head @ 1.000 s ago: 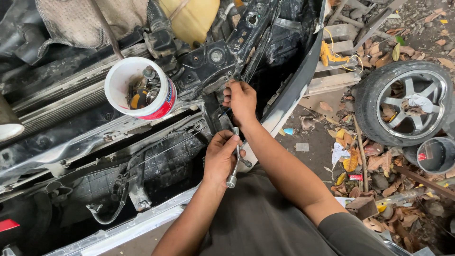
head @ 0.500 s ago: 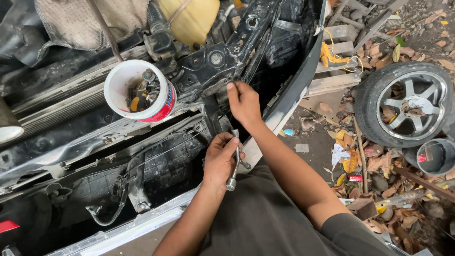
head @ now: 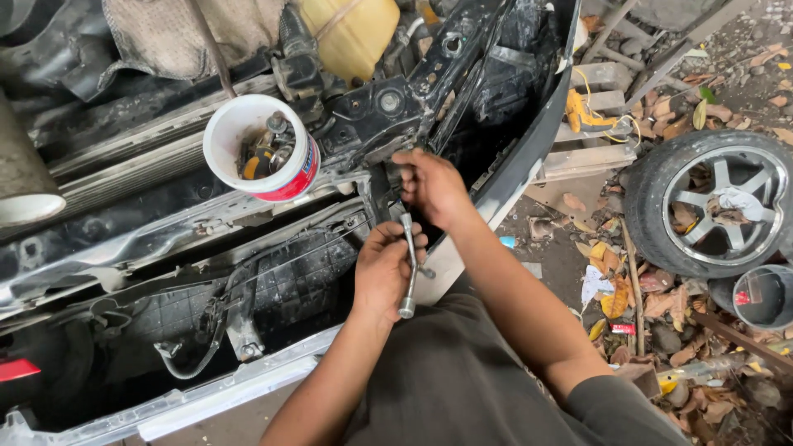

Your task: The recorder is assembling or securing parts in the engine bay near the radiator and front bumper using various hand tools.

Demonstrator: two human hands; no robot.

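I look down into the open front of a car with its bumper off. My left hand point(head: 384, 268) grips a long silver socket wrench point(head: 408, 266) by the shaft, its free end pointing toward me. My right hand point(head: 431, 188) sits just above it, fingers pinched at the wrench's head against a black metal bracket point(head: 376, 111) of the car's front frame. What the fingers pinch is hidden. A white and red plastic tub point(head: 263, 147) with bolts and small parts rests on the frame to the left of both hands.
A yellowish fluid tank point(head: 347, 33) stands at the top. The loose bumper edge point(head: 529, 157) runs down the right of the bay. On the leaf-strewn ground to the right lie a wheel with a silver rim point(head: 714, 211), a grey bucket point(head: 764, 297) and wooden planks point(head: 591, 157).
My right hand has slid a little along the bracket at the wrench's head. My left hand keeps its hold on the wrench, which has barely moved.
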